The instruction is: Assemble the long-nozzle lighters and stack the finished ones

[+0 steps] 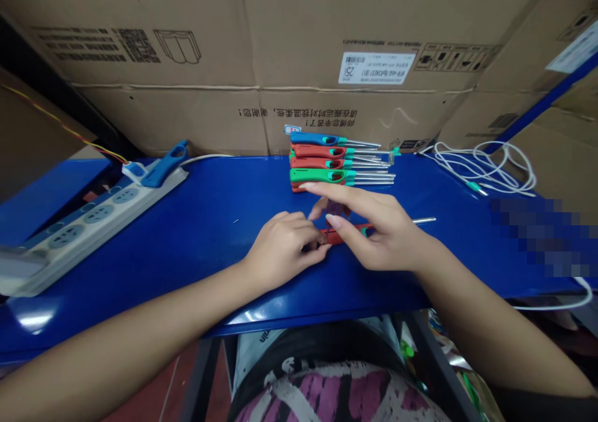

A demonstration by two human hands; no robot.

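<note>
A red long-nosed gas lighter lies on the blue table, its metal tube pointing right. The fingers of my left hand are closed on the lighter's left end and press it to the table. Above the lighter, my right hand grips a small screwdriver with a dark purple handle between thumb and fingers. Its thin shaft points down at the red handle; whether the tip touches is hidden by my fingers. Behind my hands stand stacked lighters in green, red and blue, tubes to the right.
A white power strip with a blue lighter handle on it lies at left. A tiny metal piece rests left of my hands. A coiled white cable lies at right. A large cardboard box walls off the back.
</note>
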